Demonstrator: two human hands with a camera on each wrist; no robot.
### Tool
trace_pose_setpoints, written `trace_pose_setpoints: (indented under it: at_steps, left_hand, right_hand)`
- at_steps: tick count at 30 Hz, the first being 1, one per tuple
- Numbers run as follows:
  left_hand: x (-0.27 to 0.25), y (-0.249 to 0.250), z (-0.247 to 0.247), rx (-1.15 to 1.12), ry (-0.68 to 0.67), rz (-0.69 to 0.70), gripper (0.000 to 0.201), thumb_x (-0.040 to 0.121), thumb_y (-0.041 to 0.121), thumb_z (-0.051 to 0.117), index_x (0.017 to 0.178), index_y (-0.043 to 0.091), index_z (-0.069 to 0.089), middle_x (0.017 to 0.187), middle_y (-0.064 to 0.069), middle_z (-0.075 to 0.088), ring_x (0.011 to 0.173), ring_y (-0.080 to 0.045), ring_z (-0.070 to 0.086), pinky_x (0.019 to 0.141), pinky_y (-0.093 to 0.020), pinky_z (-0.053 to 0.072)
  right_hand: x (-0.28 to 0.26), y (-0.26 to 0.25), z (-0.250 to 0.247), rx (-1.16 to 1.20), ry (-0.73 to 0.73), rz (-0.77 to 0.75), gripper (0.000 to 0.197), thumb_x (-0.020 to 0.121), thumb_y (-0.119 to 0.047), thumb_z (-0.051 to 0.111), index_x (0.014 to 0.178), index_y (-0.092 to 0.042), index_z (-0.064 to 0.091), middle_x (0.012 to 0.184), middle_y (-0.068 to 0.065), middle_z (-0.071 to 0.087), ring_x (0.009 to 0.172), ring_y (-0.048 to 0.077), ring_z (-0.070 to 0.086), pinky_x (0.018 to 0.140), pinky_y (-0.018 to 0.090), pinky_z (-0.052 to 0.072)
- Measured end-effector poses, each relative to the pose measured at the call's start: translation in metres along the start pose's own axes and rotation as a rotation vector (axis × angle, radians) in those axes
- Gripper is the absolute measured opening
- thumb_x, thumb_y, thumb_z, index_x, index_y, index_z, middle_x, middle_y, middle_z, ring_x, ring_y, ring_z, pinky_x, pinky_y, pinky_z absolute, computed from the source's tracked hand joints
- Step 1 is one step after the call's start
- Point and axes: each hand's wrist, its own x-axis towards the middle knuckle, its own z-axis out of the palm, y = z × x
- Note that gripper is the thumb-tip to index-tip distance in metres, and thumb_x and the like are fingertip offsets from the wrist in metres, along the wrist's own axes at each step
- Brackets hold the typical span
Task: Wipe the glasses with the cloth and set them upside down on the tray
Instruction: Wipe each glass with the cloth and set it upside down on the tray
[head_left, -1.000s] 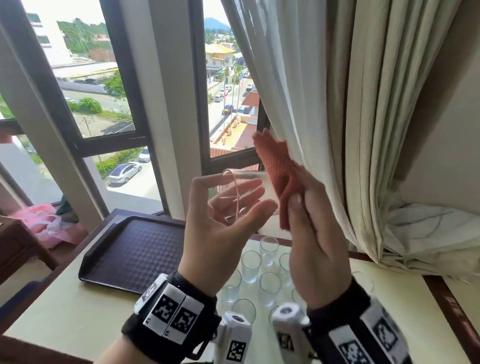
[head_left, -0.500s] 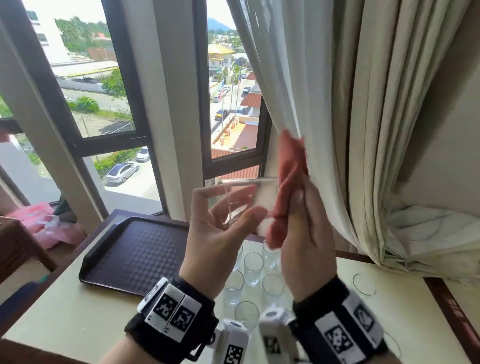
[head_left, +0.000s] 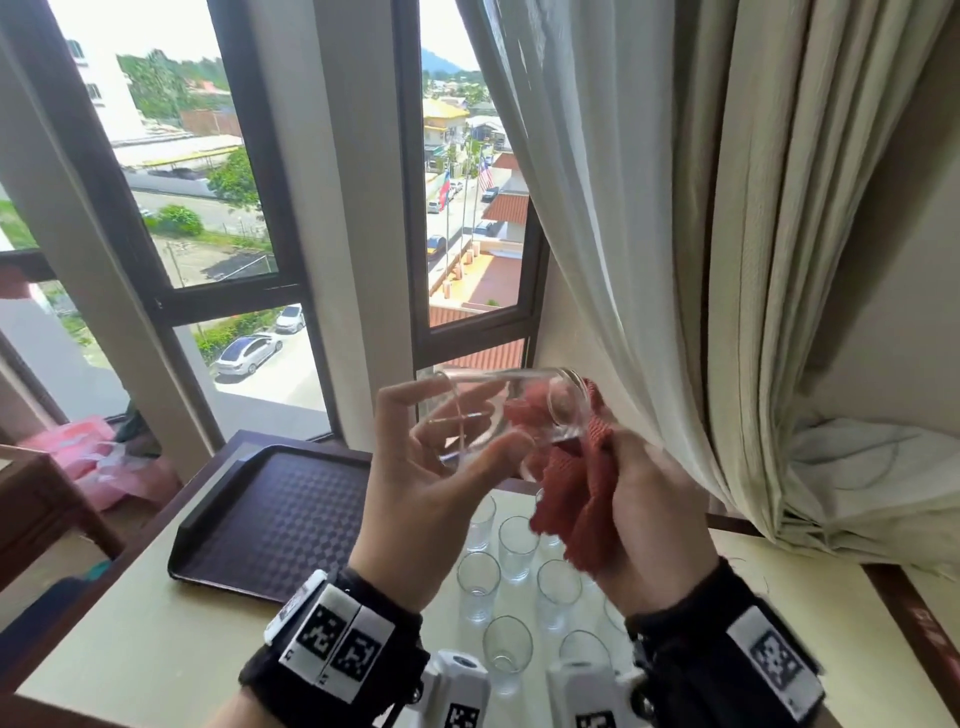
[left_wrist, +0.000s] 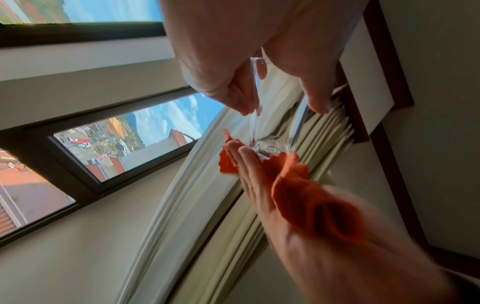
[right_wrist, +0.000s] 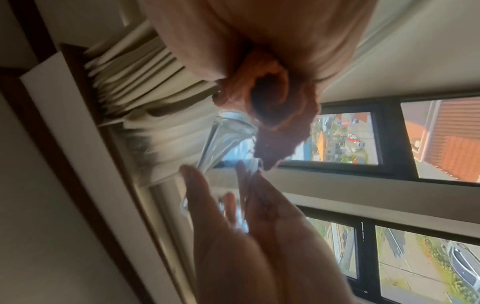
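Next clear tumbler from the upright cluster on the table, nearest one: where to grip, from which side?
Judging from the head view, take the nearest clear glass tumbler round its side wall, just below the open rim, from the near side. It stands upright, mouth up, other upright tumblers crowding behind, so the front is probably freest. The left hand holds a tumbler; the right hand grips the red cloth.

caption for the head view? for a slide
Left hand holds a glass sideways while right hand wipes its base with a red cloth.

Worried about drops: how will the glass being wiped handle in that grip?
Probably slippery: the glass is smooth, and the left hand holds it by fingertips only. Likely fragile, with thin clear walls. Lying sideways, it might roll if set down.
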Motion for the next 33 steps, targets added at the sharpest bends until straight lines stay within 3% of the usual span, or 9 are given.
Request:
trace_pose_setpoints:
  at_steps: [3, 7, 12, 16, 21, 24, 27, 29, 33]
  left_hand:
    - [0.01, 0.005, -0.003, 0.033, -0.015, 0.004, 0.064, 0.073, 0.016, 0.082, 0.125, 0.008, 0.046, 0.121, -0.003, 0.078, 0.109, -0.022, 0.076, 0.084, -0.027, 0.062]
    - [0.006, -0.001, 0.0, 0.076, -0.082, -0.059, 0.069, 0.072, 0.013, 0.086, 0.127, 0.003, 0.045, 0.124, -0.005, 0.077, 0.114, -0.023, 0.074, 0.085, -0.025, 0.061]
    - [-0.002, -0.007, -0.001, 0.076, -0.074, -0.058, 0.073, 0.071, 0.02, 0.093, 0.127, 0.007, 0.048, 0.123, -0.007, 0.077, 0.117, -0.026, 0.072, 0.094, -0.028, 0.058]
    - [-0.001, -0.012, 0.002, 0.095, -0.092, -0.011, 0.067, 0.073, 0.009, 0.09, 0.125, 0.005, 0.048, 0.117, -0.006, 0.079, 0.107, -0.019, 0.075, 0.086, -0.025, 0.059]
    - [0.007, -0.026, -0.001, 0.177, -0.038, -0.014, 0.072, 0.07, 0.027, 0.09, 0.123, 0.016, 0.044, 0.127, -0.002, 0.075, 0.118, -0.016, 0.073, 0.095, -0.027, 0.061]
    - [0.008, -0.033, -0.002, 0.276, -0.003, -0.072, 0.079, 0.063, 0.062, 0.094, 0.119, 0.028, 0.049, 0.124, 0.007, 0.073, 0.118, -0.012, 0.071, 0.093, -0.032, 0.062]
    - [0.005, -0.029, 0.002, 0.411, 0.029, -0.127, 0.076, 0.06, 0.07, 0.093, 0.113, 0.028, 0.057, 0.111, 0.008, 0.075, 0.104, -0.005, 0.073, 0.085, -0.026, 0.062]
    - [0.005, -0.023, 0.007, 0.446, -0.024, -0.205, 0.072, 0.06, 0.064, 0.092, 0.114, 0.029, 0.06, 0.105, 0.009, 0.079, 0.097, -0.006, 0.076, 0.083, -0.026, 0.062]
    - [0.006, -0.018, 0.017, 0.393, -0.262, -0.406, 0.078, 0.063, 0.054, 0.096, 0.127, 0.021, 0.065, 0.101, -0.003, 0.082, 0.097, -0.019, 0.079, 0.092, -0.037, 0.06]
  right_hand:
    - [-0.01, 0.007, 0.006, 0.009, 0.031, -0.147, 0.033, 0.106, -0.035, 0.055, 0.124, -0.007, 0.056, 0.093, 0.023, 0.076, 0.07, 0.045, 0.073, 0.057, 0.048, 0.062]
    - [-0.006, -0.001, 0.006, -0.292, 0.014, -0.535, 0.033, 0.108, -0.045, 0.045, 0.134, -0.032, 0.06, 0.11, 0.001, 0.075, 0.075, 0.021, 0.07, 0.071, 0.046, 0.063]
    - [0.016, -0.023, -0.002, -0.203, -0.036, -0.205, 0.041, 0.104, -0.048, 0.052, 0.098, -0.019, 0.08, 0.096, 0.019, 0.078, 0.092, 0.043, 0.074, 0.093, 0.062, 0.058]
    - [0.014, -0.019, -0.007, -0.054, -0.028, 0.049, 0.05, 0.105, -0.049, 0.048, 0.103, -0.012, 0.081, 0.1, 0.022, 0.078, 0.086, 0.039, 0.077, 0.068, 0.042, 0.058]
    - [0.001, -0.008, -0.016, -0.027, -0.044, 0.067, 0.035, 0.107, -0.035, 0.054, 0.104, -0.007, 0.076, 0.093, 0.027, 0.076, 0.058, 0.033, 0.066, 0.052, 0.042, 0.056]
    - [-0.002, 0.004, -0.017, -0.151, 0.032, -0.076, 0.024, 0.104, -0.038, 0.06, 0.108, -0.018, 0.072, 0.091, 0.018, 0.077, 0.064, 0.036, 0.069, 0.065, 0.054, 0.061]
    - [-0.001, 0.015, -0.024, -0.312, 0.096, -0.284, 0.018, 0.101, -0.051, 0.06, 0.11, -0.038, 0.069, 0.099, 0.001, 0.079, 0.085, 0.034, 0.075, 0.082, 0.06, 0.061]
    - [-0.003, 0.015, -0.028, -0.411, 0.105, -0.408, 0.026, 0.101, -0.054, 0.056, 0.12, -0.039, 0.067, 0.105, -0.008, 0.078, 0.093, 0.023, 0.076, 0.085, 0.053, 0.062]
    - [-0.009, 0.006, -0.032, -0.63, 0.042, -0.607, 0.041, 0.103, -0.04, 0.055, 0.143, -0.03, 0.06, 0.117, -0.019, 0.073, 0.106, -0.001, 0.069, 0.088, 0.016, 0.056]
